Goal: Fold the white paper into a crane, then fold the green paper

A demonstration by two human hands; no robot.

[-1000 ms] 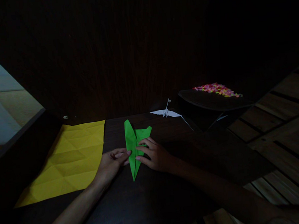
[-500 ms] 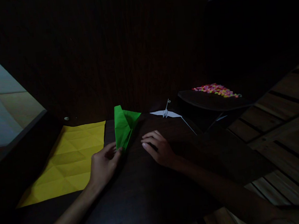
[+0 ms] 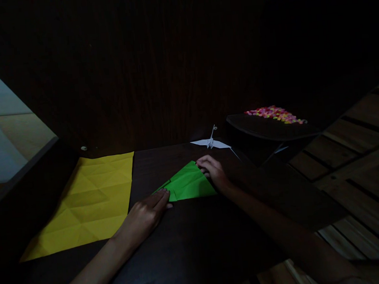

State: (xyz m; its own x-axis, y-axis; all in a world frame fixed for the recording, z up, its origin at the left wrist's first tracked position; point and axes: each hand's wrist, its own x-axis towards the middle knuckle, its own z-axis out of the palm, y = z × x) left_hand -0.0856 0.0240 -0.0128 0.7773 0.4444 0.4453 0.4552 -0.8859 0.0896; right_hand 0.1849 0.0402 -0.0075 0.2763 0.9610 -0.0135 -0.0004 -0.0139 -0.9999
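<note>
Left hand (image 3: 145, 212): fingers (image 3: 161, 196) are nearly straight, held together and laid flat over the narrow left end of the green folded paper (image 3: 189, 184). The thumb tip shows apart from them, just below the paper's near edge. The fingers press on the paper rather than close around it.

Right hand (image 3: 213, 171): the fingers are curled inward and bunched, tips touching the upper right corner of the green folded paper. Whether thumb and forefinger pinch the edge cannot be told.

The green folded paper lies on the dark surface (image 3: 173, 258) between the two hands, its wide end to the right. A creased yellow sheet (image 3: 98, 198) lies to the left; a white folded bird (image 3: 210, 143) rests beyond the right hand. Small coloured pieces (image 3: 278, 114) lie on a dark shelf (image 3: 257, 128) at right.

Obscured: the left fingers cover the paper's left tip, and the right thumb cannot be made out. Both forearms are cut off by the lower frame edge. Dim light obscures the upright panel (image 3: 136, 67) and the shelf's underside.
</note>
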